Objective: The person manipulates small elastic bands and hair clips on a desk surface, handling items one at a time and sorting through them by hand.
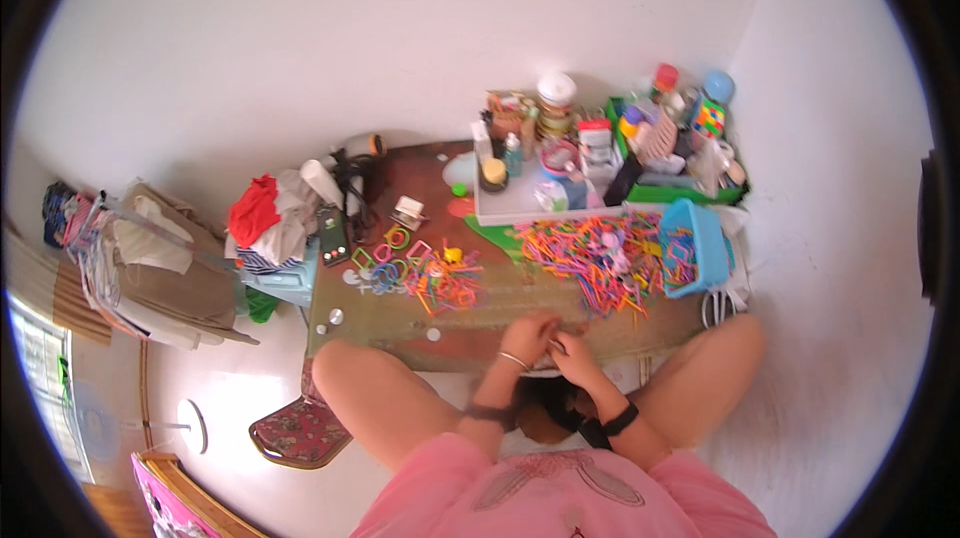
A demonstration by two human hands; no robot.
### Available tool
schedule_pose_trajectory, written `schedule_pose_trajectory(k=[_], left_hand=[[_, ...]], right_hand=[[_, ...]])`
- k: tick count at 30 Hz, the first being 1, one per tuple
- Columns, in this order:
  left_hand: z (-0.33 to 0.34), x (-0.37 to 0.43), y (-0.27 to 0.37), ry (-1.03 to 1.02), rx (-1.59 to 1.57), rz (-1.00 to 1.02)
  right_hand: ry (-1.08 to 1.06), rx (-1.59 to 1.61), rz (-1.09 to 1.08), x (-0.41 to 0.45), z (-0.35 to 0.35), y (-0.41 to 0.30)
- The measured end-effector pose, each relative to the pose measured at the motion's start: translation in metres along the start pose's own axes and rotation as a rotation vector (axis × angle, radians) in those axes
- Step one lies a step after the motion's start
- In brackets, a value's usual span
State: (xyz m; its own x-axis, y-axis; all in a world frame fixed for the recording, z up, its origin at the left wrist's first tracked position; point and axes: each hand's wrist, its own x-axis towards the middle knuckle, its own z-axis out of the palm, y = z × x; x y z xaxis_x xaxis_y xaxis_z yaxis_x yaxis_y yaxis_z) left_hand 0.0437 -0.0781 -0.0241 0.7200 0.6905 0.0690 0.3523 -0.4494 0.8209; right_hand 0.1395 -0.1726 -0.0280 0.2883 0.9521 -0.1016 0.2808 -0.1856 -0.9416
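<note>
My left hand (529,337) and my right hand (576,358) meet at the table's near edge, fingers close together. Whether something small is between them is too blurred to tell. Beyond my right hand spreads a large pile of colourful thin plastic pieces (592,260). A smaller pile of similar pieces (446,283) lies farther left, with several coloured shaped rings (386,275) beside it. At the right, a blue plastic basket (709,249) lies tilted with more pieces inside. All of this rests on the table (510,298).
A white tray (517,215) of bottles and jars stands at the back, with a green tray (690,196) of oddments to its right. Scissors (718,308) lie near the right edge. A remote control (332,238) and folded clothes (270,215) are at the left; a patterned chair (300,433) stands below.
</note>
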Motion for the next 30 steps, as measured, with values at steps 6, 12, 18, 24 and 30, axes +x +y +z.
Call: schedule_pose_trajectory(k=[6,12,18,24,30], left_hand=[[0.007,0.006,-0.011,0.055,-0.038,0.009],[0.000,0.011,-0.005,0.071,-0.026,0.003],[0.001,0.006,-0.005,0.068,-0.062,0.010],[0.002,0.009,-0.007,0.094,-0.069,0.038],[0.001,0.009,-0.004,0.082,-0.073,0.017]], right_hand=[[0.014,-0.018,0.002,0.004,-0.003,0.016],[-0.036,0.057,0.191,0.007,-0.007,0.002],[-0.016,0.083,0.178,0.002,0.001,0.019],[-0.032,0.053,0.120,0.004,-0.006,0.006],[-0.036,0.170,0.238,0.002,-0.007,0.002]])
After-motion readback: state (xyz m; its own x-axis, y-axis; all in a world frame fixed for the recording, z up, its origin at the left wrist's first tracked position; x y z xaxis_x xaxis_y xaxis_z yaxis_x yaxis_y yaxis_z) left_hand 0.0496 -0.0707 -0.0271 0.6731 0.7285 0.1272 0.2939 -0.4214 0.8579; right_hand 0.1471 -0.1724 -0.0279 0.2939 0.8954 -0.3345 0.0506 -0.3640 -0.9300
